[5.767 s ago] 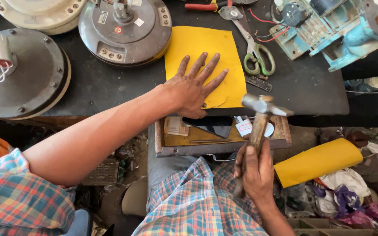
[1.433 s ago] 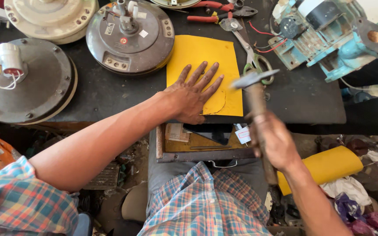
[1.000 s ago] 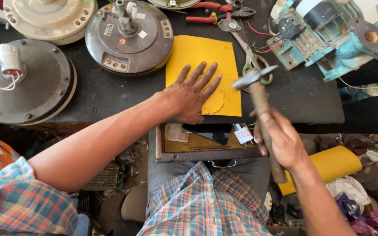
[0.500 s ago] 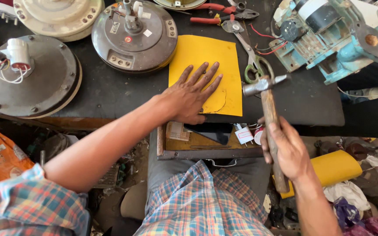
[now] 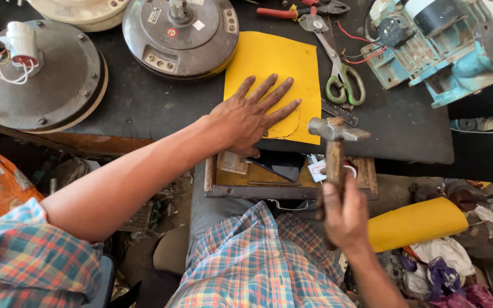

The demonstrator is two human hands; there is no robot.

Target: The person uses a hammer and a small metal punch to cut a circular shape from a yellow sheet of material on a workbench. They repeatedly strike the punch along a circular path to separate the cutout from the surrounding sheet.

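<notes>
Left hand (image 5: 252,117) spread flat, pinning yellow sheet (image 5: 275,74) on counter (image 5: 144,108). Right hand (image 5: 346,214) grips hammer (image 5: 335,151), head raised just right of the sheet's cut curve. Sheet looks intact; striking apparently unfinished.

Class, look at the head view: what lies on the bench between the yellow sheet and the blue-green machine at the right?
In the head view, green-handled scissors lie between the yellow sheet and the blue-green machine.
</notes>
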